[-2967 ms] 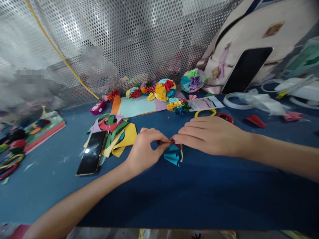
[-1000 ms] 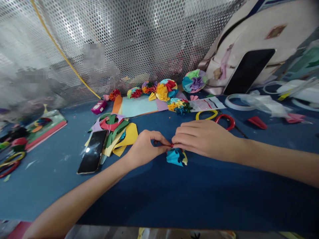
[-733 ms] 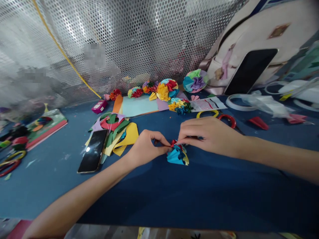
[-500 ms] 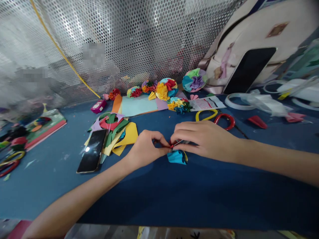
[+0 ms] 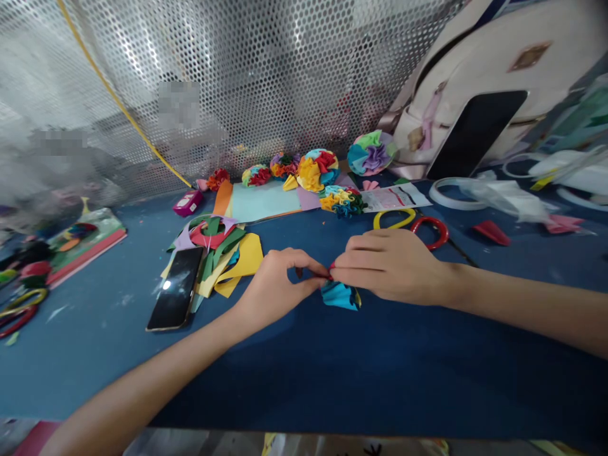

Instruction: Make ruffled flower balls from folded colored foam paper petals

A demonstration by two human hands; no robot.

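Observation:
Over the middle of the blue table, my left hand (image 5: 280, 285) pinches a small gathered felt piece (image 5: 341, 296) between thumb and forefinger. The piece is bright blue below, with dark and yellow edges at its right and a bit of red at the pinched top. My right hand (image 5: 396, 265) comes in from the right, its fingers pressed together at the red part (image 5: 332, 269), close against the left fingertips. Its thumb is hidden, and no needle can be made out now.
A phone (image 5: 175, 290) lies left beside felt scraps (image 5: 244, 256). Ruffled felt balls (image 5: 318, 170) line the back by a perforated metal panel (image 5: 266, 76). Red-handled scissors (image 5: 439, 233) lie behind my right hand. Another phone (image 5: 476, 134) leans on a pale backpack (image 5: 508, 82).
My right hand has closed in, its fingers now together over the red part. The thin metal piece between its fingers no longer shows. The blue felt has shifted slightly right and up.

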